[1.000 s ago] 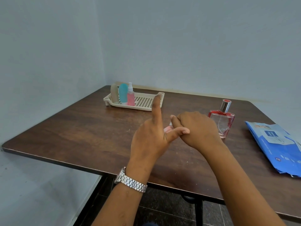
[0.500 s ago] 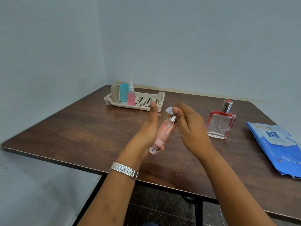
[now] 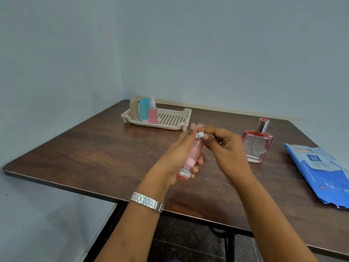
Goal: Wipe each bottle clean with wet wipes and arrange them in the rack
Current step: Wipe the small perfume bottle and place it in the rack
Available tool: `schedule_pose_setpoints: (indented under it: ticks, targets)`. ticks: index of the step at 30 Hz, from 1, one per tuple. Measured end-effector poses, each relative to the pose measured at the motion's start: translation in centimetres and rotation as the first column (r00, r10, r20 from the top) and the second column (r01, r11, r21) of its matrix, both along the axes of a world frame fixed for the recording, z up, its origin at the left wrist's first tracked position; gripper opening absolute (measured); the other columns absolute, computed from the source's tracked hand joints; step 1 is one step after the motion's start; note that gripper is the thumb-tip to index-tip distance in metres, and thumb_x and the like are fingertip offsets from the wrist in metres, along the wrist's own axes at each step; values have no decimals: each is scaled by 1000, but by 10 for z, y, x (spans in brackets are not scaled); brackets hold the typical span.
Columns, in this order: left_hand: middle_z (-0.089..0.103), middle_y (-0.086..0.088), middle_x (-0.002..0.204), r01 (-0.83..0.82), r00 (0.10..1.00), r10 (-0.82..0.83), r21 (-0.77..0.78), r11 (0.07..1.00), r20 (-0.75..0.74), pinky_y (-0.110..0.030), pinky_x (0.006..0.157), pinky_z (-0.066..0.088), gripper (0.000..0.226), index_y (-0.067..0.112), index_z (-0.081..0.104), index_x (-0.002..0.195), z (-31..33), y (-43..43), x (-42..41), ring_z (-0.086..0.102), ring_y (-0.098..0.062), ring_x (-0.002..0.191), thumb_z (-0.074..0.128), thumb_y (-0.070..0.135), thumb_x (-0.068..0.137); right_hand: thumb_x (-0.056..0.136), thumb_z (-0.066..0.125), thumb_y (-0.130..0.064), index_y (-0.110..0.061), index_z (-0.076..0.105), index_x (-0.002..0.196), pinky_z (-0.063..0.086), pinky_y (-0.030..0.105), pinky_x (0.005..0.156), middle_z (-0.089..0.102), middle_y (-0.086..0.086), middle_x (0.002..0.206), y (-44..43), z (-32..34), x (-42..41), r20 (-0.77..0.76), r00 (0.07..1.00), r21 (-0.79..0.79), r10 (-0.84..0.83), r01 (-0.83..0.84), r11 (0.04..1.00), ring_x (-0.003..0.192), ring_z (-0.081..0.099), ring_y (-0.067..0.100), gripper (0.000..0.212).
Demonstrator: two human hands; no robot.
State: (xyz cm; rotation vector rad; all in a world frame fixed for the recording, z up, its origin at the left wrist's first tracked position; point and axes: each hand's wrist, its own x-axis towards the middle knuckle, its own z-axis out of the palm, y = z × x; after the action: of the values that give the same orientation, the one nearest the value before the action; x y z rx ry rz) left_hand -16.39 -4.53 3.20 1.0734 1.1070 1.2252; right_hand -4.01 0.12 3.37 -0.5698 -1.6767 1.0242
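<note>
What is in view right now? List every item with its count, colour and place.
table: 1, dark brown wood, in a wall corner
rack: 1, cream, far left of table
tan bottle: 1, tan, rack's left end
teal bottle: 1, teal, beside tan bottle
spray bottle: 1, pink, white top, beside teal bottle
held bottle: 1, pink, tilted above table
wipe scrap: 1, white, at held bottle's top
perfume bottle: 1, clear with red edges, silver cap, right of hands
wipes pack: 1, blue, table's right edge
watch: 1, silver, left wrist
left hand: grips held bottle
right hand: pinches wipe scrap
</note>
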Motion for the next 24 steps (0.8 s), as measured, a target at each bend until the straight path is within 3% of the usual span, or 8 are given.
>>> schedule_pose_setpoints:
  ticks: [3,6,8,12,15,18,20,24]
  targets:
    - [58,-11,74,-149,933,215,236,960,-288,-32,47,49,61,31,31,134,-2,0,11,58,-18,53,25,68,85,89,59,-10,-17,70,101,55,31,82,73,-2,93,-3,-1,-6,13,991,-23,-137,137,990,89,67,8,18]
    - [63,-21,110,-156,828,370,461,874,-422,-52,77,53,67,33,25,139,-7,-2,19,65,-37,95,25,70,84,88,61,-16,-15,67,105,55,23,66,74,-3,83,-8,6,-8,-117,987,-222,-111,83,972,77,68,7,18]
    - [63,-13,121,-160,759,452,539,827,-469,-44,86,54,71,33,19,143,-9,-1,19,64,-26,105,25,70,82,88,61,-20,-10,68,104,51,18,58,71,-7,72,-10,10,-7,-139,989,-317,-51,5,948,66,65,3,20]
    - [66,-4,116,-137,647,546,623,770,-532,-34,77,55,75,32,10,146,-9,-2,20,66,-14,94,27,69,82,89,60,-25,-10,70,96,48,28,62,68,-7,66,-9,12,-8,-153,987,-384,-43,-20,923,63,63,7,19]
    - [60,9,105,-163,733,516,622,766,-444,-29,76,53,73,31,10,145,-9,4,20,59,0,82,32,67,85,90,58,-18,-10,69,93,55,31,72,71,-3,71,-2,18,-5,-262,963,-424,-61,-58,904,68,67,9,14]
    - [59,5,104,-173,815,436,559,811,-382,-27,74,53,60,31,13,138,-6,16,13,60,-6,85,42,55,91,90,58,-16,-4,67,100,53,37,80,71,8,86,10,20,-6,-297,953,-463,-60,-88,882,77,67,17,18]
    - [55,3,91,-182,839,389,477,860,-380,-20,64,46,46,28,16,130,-2,24,4,55,-8,73,47,31,97,91,56,-16,-2,64,102,55,31,70,69,8,85,21,19,-9,-285,954,-492,-93,-62,868,71,65,15,19]
    - [50,-4,96,-279,856,370,279,919,-360,-34,69,48,26,22,24,114,3,47,-26,52,-18,79,42,13,98,92,57,-17,-12,59,94,49,24,56,65,4,87,48,11,-13,-253,950,-605,-182,-9,796,67,59,13,5]
